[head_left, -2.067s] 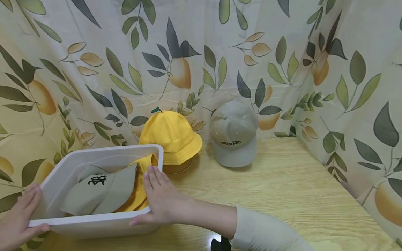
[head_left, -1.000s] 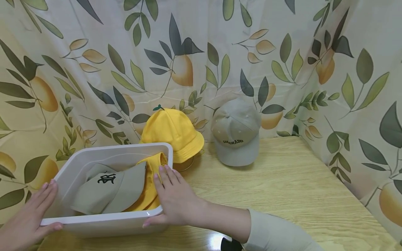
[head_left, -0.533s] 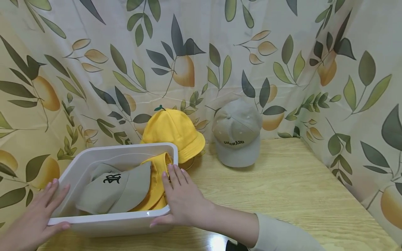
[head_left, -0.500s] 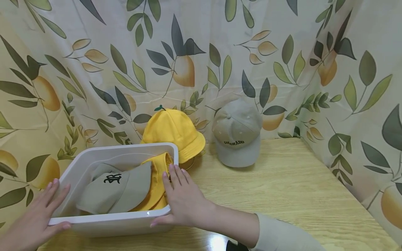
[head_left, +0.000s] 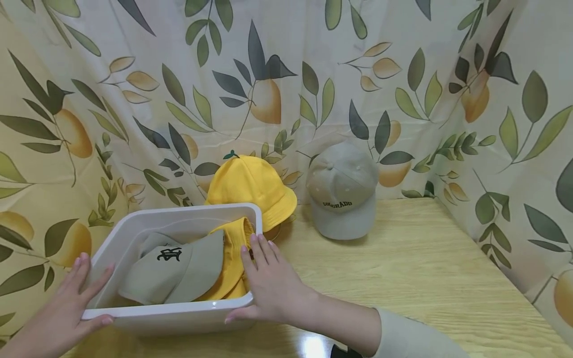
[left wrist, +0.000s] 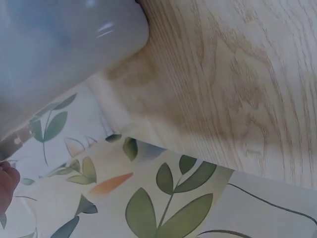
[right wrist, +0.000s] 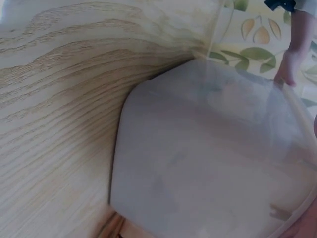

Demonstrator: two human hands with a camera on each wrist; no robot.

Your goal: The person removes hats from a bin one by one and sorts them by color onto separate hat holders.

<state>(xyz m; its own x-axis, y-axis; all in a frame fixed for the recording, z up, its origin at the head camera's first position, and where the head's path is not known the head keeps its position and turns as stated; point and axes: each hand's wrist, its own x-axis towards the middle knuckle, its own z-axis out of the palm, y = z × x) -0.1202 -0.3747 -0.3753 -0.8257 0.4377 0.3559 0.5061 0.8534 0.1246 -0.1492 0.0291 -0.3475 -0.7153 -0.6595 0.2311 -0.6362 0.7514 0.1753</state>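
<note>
A white plastic bin (head_left: 179, 310) stands on the table at the left in the head view. Inside lie a grey-green cap (head_left: 154, 276) with black embroidered lettering and a yellow hat (head_left: 234, 246), partly covered by that cap. My left hand (head_left: 62, 313) touches the bin's left end, fingers straight, thumb at the front corner. Against the right end my right hand (head_left: 277, 288) rests with its fingers extended over the rim and its thumb by the front wall. The right wrist view shows the bin's outer wall (right wrist: 198, 148) close up; the left wrist view shows its rounded corner (left wrist: 119, 29).
Just behind the bin a yellow brimmed hat (head_left: 250, 184) with a green sprout sits on a stand, mostly hidden. To its right is a grey cap (head_left: 342, 191) reading COLORADO. Patterned curtain (head_left: 286, 74) encloses the wooden table (head_left: 403, 268) at the back and sides.
The bin has slid to the right along the table with both hands on its ends, bringing its right edge further across the yellow hat behind. The head view has shifted slightly too.
</note>
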